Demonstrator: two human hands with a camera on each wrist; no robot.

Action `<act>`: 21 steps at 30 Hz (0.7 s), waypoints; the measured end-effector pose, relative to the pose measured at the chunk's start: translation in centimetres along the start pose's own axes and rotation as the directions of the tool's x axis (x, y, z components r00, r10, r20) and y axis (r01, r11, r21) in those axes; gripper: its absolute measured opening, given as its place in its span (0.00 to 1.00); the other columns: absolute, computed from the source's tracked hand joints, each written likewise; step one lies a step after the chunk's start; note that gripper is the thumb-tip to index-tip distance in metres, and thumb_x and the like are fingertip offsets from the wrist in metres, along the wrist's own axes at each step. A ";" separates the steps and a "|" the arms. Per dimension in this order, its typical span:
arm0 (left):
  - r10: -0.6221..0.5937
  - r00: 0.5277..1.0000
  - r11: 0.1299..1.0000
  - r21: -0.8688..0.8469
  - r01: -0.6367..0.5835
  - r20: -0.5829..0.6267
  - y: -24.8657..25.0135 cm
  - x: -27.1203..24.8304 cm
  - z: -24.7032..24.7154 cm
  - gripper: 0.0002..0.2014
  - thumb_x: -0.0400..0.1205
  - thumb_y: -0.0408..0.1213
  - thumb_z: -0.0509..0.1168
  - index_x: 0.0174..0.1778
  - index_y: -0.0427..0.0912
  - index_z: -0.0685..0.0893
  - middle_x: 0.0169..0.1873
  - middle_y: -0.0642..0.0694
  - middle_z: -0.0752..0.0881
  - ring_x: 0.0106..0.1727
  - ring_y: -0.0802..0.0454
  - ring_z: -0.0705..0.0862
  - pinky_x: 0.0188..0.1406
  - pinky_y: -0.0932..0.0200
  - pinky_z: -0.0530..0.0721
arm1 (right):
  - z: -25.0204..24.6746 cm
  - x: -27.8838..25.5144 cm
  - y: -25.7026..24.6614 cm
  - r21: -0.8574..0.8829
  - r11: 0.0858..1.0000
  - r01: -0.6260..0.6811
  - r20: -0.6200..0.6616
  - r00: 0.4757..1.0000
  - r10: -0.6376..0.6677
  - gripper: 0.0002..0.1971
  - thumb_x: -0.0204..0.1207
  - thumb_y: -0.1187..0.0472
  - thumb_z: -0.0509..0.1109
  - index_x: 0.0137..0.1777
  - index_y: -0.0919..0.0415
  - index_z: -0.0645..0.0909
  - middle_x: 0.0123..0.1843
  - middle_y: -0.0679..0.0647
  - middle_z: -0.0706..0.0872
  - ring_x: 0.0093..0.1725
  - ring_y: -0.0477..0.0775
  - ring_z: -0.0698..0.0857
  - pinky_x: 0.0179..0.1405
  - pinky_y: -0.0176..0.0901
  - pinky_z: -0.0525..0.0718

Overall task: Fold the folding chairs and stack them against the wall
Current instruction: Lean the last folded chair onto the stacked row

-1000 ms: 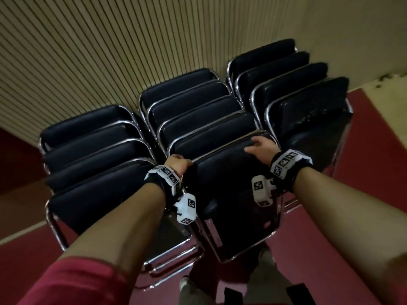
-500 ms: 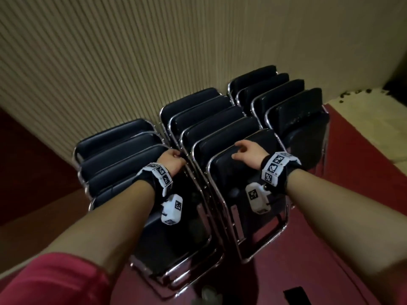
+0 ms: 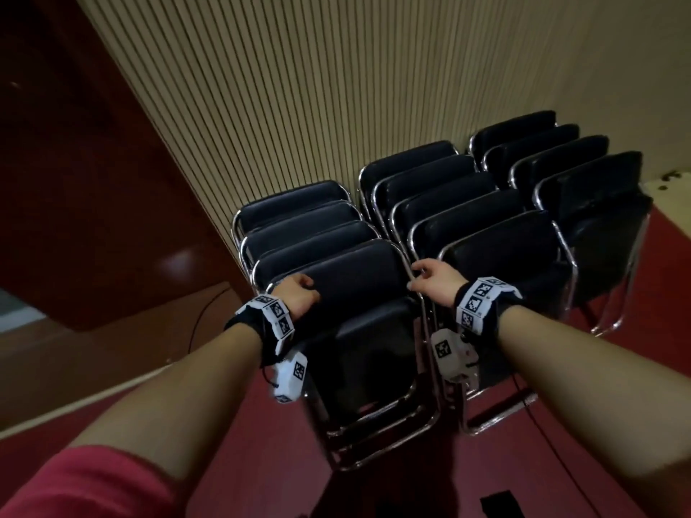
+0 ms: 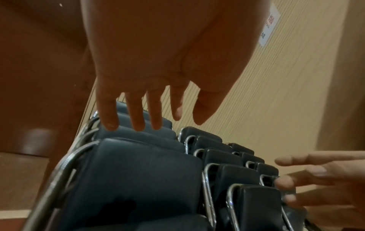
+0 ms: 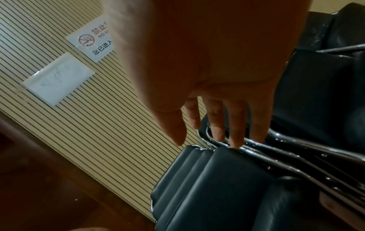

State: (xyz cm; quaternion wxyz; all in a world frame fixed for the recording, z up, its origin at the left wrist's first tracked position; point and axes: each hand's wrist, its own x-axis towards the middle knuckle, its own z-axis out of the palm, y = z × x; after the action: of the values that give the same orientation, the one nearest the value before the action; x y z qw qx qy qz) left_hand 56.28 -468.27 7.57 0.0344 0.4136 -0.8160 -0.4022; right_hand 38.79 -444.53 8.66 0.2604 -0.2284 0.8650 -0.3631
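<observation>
Folded chairs sit in three rows leaning against the ribbed wall (image 3: pixel 299 87), on the red floor (image 3: pixel 617 424). Left row (image 3: pixel 299 233) and right row (image 3: pixel 553 158) each show four chairs, middle row (image 3: pixel 441 203) shows five. All have black padded backs and chrome tube frames.

Our left hand (image 3: pixel 295 295) is over the top left corner of the front chair of the left row (image 3: pixel 351 278). From the head view the fingers look bent down toward the backrest; the left wrist view shows the fingers (image 4: pixel 136 115) spread and fairly straight, tips above the pad. We see no grip, so we read it as released. We cannot tell whether it touches.

Our right hand (image 3: pixel 433 278) is at the gap between that chair and the front chair of the middle row (image 3: pixel 504 263). In the right wrist view its fingers (image 5: pixel 237 125) are extended, tips reaching the chrome tube (image 5: pixel 276 148) at the top corner. Nothing is grasped, hand loose.

Both wrists carry white marker bands with camera modules under them. A no-smoking sign (image 5: pixel 92 42) and a white plate (image 5: pixel 57 78) are on the wall. A pink sleeve (image 3: pixel 74 484) shows at lower left.
</observation>
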 end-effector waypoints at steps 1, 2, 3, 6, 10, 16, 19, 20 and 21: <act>0.012 1.000 1.000 -0.008 -0.012 0.006 -0.8 0.2 -1.2 0.14 0.71 0.39 0.76 0.52 0.51 0.84 0.52 0.45 0.90 0.50 0.47 0.87 0.53 0.60 0.82 | 1.3 0.0 -1.1 0.000 1.000 0.000 -0.003 1.000 0.000 0.28 0.77 0.58 0.76 0.76 0.60 0.75 0.56 0.51 0.83 0.51 0.49 0.83 0.51 0.36 0.79; 0.021 1.000 1.000 -0.010 -0.021 0.016 -2.0 0.6 -2.4 0.13 0.73 0.37 0.75 0.52 0.50 0.84 0.51 0.44 0.89 0.49 0.47 0.86 0.50 0.61 0.81 | 2.9 0.2 -2.0 -0.003 1.000 -0.011 -0.006 1.000 0.011 0.28 0.77 0.58 0.76 0.76 0.59 0.76 0.57 0.52 0.84 0.54 0.50 0.84 0.57 0.39 0.80; 0.032 0.999 0.999 -0.002 -0.032 0.023 -3.1 1.0 -3.6 0.13 0.75 0.35 0.75 0.53 0.50 0.84 0.51 0.45 0.89 0.48 0.48 0.86 0.49 0.61 0.79 | 4.3 0.3 -3.1 0.001 1.000 -0.013 -0.012 1.000 0.013 0.28 0.76 0.57 0.77 0.76 0.59 0.76 0.58 0.53 0.84 0.56 0.52 0.84 0.61 0.42 0.80; 0.085 0.995 0.996 0.016 -0.086 0.045 -5.7 2.4 -7.5 0.13 0.76 0.35 0.73 0.56 0.47 0.85 0.50 0.46 0.89 0.49 0.49 0.86 0.50 0.61 0.79 | 8.2 1.1 -6.4 -0.008 1.000 -0.018 0.003 1.000 0.018 0.28 0.76 0.56 0.76 0.76 0.58 0.76 0.58 0.53 0.84 0.56 0.53 0.84 0.65 0.47 0.81; 0.096 0.995 0.995 0.027 -0.097 0.035 -8.6 4.5 -12.0 0.10 0.78 0.35 0.72 0.54 0.46 0.84 0.45 0.48 0.87 0.47 0.50 0.84 0.50 0.59 0.80 | 12.5 2.2 -9.3 -0.022 1.000 -0.020 0.020 1.000 0.020 0.28 0.77 0.55 0.76 0.76 0.57 0.75 0.63 0.55 0.85 0.60 0.54 0.85 0.64 0.45 0.79; 0.097 0.991 0.994 0.033 -0.100 0.091 -9.7 8.2 -13.8 0.10 0.77 0.35 0.73 0.53 0.46 0.84 0.46 0.46 0.87 0.45 0.50 0.85 0.45 0.62 0.78 | 14.3 4.0 -9.8 0.042 0.996 -0.079 -0.009 0.997 0.079 0.27 0.75 0.56 0.77 0.74 0.55 0.76 0.55 0.52 0.84 0.51 0.52 0.83 0.53 0.44 0.80; 0.101 0.989 0.994 0.021 -0.104 0.110 -8.7 10.0 -13.2 0.10 0.76 0.35 0.73 0.51 0.49 0.85 0.46 0.47 0.88 0.43 0.52 0.85 0.41 0.63 0.77 | 13.5 5.1 -9.0 0.050 0.993 -0.102 -0.029 0.994 0.104 0.27 0.76 0.57 0.77 0.75 0.56 0.76 0.56 0.53 0.84 0.50 0.52 0.83 0.48 0.42 0.78; 0.102 0.988 0.994 0.015 -0.104 0.116 -8.3 10.6 -12.8 0.09 0.76 0.35 0.73 0.51 0.49 0.85 0.46 0.47 0.89 0.43 0.53 0.85 0.39 0.64 0.77 | 13.1 5.7 -8.8 0.046 0.993 -0.105 -0.035 0.994 0.107 0.27 0.76 0.57 0.77 0.75 0.56 0.76 0.56 0.53 0.84 0.50 0.51 0.83 0.45 0.39 0.78; 0.104 0.987 0.994 0.015 -0.106 0.120 -7.8 11.2 -12.6 0.09 0.77 0.34 0.73 0.50 0.49 0.84 0.46 0.47 0.88 0.43 0.53 0.85 0.37 0.64 0.76 | 12.7 6.2 -8.6 0.043 0.993 -0.107 -0.040 0.993 0.109 0.28 0.76 0.57 0.77 0.75 0.56 0.76 0.57 0.53 0.84 0.51 0.51 0.83 0.41 0.36 0.77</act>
State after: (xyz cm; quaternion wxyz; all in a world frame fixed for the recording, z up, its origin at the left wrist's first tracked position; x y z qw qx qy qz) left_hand 58.87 -486.68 7.56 0.0023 0.3457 -0.8416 -0.4150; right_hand 43.62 -460.05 5.68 0.2657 -0.1682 0.8739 -0.3708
